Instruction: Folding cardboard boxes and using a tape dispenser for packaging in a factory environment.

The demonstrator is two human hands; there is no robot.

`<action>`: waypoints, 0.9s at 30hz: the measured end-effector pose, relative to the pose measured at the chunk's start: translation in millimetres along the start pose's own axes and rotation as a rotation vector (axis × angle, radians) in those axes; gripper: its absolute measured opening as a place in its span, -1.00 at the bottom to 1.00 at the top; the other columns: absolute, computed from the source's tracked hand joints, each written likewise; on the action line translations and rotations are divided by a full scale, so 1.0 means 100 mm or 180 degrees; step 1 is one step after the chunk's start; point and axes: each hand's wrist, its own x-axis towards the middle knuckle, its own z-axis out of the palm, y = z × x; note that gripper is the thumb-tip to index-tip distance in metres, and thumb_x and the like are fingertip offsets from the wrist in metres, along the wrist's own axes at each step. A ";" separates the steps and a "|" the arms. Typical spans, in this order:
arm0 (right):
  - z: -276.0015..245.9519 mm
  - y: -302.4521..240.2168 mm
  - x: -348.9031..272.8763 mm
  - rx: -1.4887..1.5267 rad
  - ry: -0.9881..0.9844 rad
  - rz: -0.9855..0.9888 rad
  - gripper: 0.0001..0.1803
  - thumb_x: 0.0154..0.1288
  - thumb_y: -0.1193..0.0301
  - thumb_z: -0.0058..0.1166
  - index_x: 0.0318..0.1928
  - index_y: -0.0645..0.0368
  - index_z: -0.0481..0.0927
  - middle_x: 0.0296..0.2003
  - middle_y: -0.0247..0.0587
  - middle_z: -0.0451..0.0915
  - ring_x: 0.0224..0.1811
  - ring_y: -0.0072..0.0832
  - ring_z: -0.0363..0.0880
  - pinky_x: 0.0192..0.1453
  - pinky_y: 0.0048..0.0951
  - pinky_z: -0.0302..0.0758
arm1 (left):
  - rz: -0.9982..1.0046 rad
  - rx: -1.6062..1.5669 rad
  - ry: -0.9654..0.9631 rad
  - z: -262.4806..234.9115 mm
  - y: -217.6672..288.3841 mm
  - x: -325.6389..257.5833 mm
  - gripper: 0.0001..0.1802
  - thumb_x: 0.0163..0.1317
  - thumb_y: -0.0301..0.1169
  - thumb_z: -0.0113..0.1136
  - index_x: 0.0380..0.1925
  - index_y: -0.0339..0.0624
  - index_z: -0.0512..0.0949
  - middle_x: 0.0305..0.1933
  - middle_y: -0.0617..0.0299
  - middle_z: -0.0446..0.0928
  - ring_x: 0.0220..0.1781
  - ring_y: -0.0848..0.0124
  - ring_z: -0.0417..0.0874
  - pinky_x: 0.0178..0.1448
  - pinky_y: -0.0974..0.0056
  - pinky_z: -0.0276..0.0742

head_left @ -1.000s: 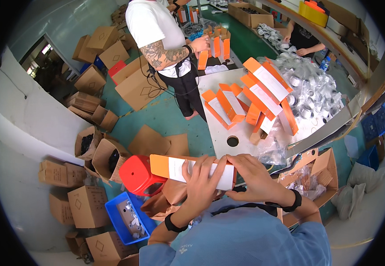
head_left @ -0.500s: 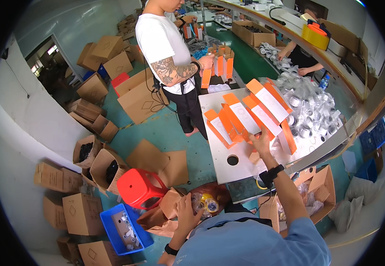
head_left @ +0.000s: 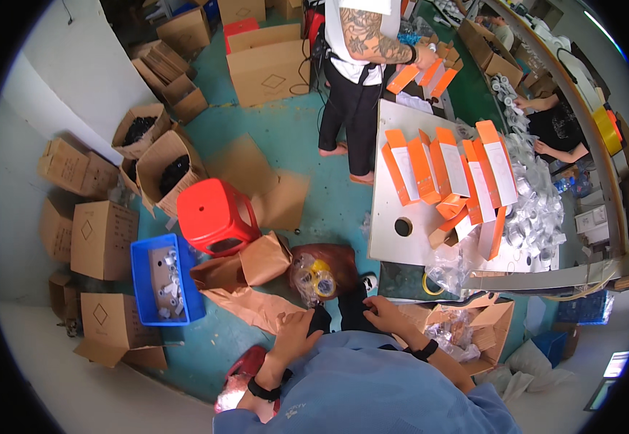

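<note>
Single view: head-worn wide fisheye camera, looking steeply down from above the wearer's blue-clad chest and forearms, which enter from the lower edge. Nearest to the lens are the left hand (head_left: 296,334) and right hand (head_left: 385,312), low centre, close together. Beyond them lies the teal-painted floor (head_left: 285,137), filling the middle ground. The white rectangular work surface (head_left: 390,217) sits right of centre, a little farther off; its straight edges bow toward the rim. A standing person in a white shirt (head_left: 358,43) marks the far upper field. The black circular border cuts off all corners. No second view, so nothing is shared.
</note>
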 end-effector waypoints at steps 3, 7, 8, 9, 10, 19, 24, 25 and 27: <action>0.05 -0.18 -0.04 -0.0292 -0.0257 -0.0069 -0.68 0.21 0.39 0.14 -0.05 0.24 0.52 -0.18 0.01 0.55 -0.21 -0.19 0.61 -0.11 -0.27 0.55 | -0.0151 0.0072 -0.0184 0.08 -0.07 -0.14 -0.32 0.07 -0.14 0.31 0.16 -0.22 0.39 -0.04 0.02 0.54 0.07 0.14 0.53 0.26 -0.16 0.18; 0.15 -0.17 -0.09 -0.0343 -0.0591 0.0084 -0.68 0.21 0.41 0.13 -0.04 0.25 0.51 -0.23 0.00 0.57 -0.21 -0.19 0.61 -0.12 -0.27 0.55 | -0.0462 0.0297 0.0052 0.23 -0.07 -0.31 -0.35 0.05 -0.14 0.34 0.11 -0.19 0.41 -0.16 0.05 0.54 -0.02 0.16 0.56 0.22 -0.11 0.23; 0.17 -0.13 -0.13 -0.0378 -0.0660 0.0044 -0.69 0.21 0.42 0.13 -0.05 0.26 0.51 -0.25 0.00 0.59 -0.23 -0.20 0.62 -0.13 -0.27 0.55 | -0.0481 0.0177 0.0063 0.25 -0.01 -0.34 -0.37 0.06 -0.16 0.33 0.10 -0.20 0.40 -0.17 0.03 0.54 -0.04 0.12 0.56 0.19 -0.08 0.24; 0.19 -0.05 -0.16 -0.0395 -0.0821 0.0016 -0.69 0.21 0.42 0.13 -0.05 0.26 0.51 -0.25 0.00 0.59 -0.23 -0.20 0.62 -0.13 -0.27 0.55 | -0.0484 0.0061 0.0080 0.29 0.04 -0.36 -0.39 0.07 -0.18 0.32 0.10 -0.21 0.40 -0.17 0.02 0.54 -0.06 0.08 0.56 0.16 -0.05 0.26; 0.23 0.04 -0.19 -0.0438 -0.0841 -0.0046 -0.70 0.21 0.43 0.13 -0.05 0.26 0.51 -0.27 -0.01 0.59 -0.25 -0.21 0.62 -0.16 -0.28 0.56 | -0.0541 0.0058 0.0066 0.35 0.09 -0.39 -0.40 0.05 -0.20 0.34 0.07 -0.22 0.42 -0.19 0.00 0.54 -0.07 0.08 0.57 0.14 0.01 0.29; 0.59 0.79 -0.16 -0.0347 -0.1397 -0.0181 -0.73 0.19 0.45 0.15 -0.10 0.27 0.53 -0.35 -0.05 0.61 -0.34 -0.28 0.63 -0.24 -0.33 0.56 | -0.1332 -0.0603 -0.0069 1.05 0.38 -1.00 -0.45 0.06 -0.26 0.33 0.04 -0.26 0.44 -0.22 -0.05 0.55 -0.15 0.00 0.60 0.00 0.02 0.41; 0.86 0.89 -0.07 -0.0294 -0.1527 -0.0077 -0.75 0.17 0.49 0.16 -0.13 0.28 0.53 -0.38 -0.03 0.59 -0.37 -0.24 0.63 -0.26 -0.30 0.56 | -0.1700 -0.0736 -0.0328 1.15 0.43 -1.24 -0.46 0.09 -0.26 0.31 0.04 -0.26 0.43 -0.22 -0.04 0.55 -0.13 0.02 0.60 0.00 0.05 0.42; 0.89 0.91 -0.07 -0.0298 -0.1514 -0.0162 -0.76 0.17 0.50 0.15 -0.14 0.28 0.54 -0.38 -0.02 0.60 -0.37 -0.22 0.62 -0.26 -0.29 0.56 | -0.1729 -0.0743 -0.0270 1.14 0.44 -1.26 -0.47 0.09 -0.26 0.31 0.04 -0.26 0.43 -0.22 -0.03 0.55 -0.13 0.03 0.60 0.00 0.05 0.43; 0.96 0.93 -0.06 -0.0285 -0.1557 -0.0299 -0.77 0.17 0.51 0.15 -0.14 0.28 0.54 -0.39 -0.02 0.60 -0.37 -0.20 0.62 -0.26 -0.28 0.56 | -0.1779 -0.0717 -0.0267 1.14 0.42 -1.26 -0.47 0.09 -0.27 0.31 0.04 -0.26 0.43 -0.22 -0.02 0.55 -0.13 0.03 0.60 0.00 0.05 0.43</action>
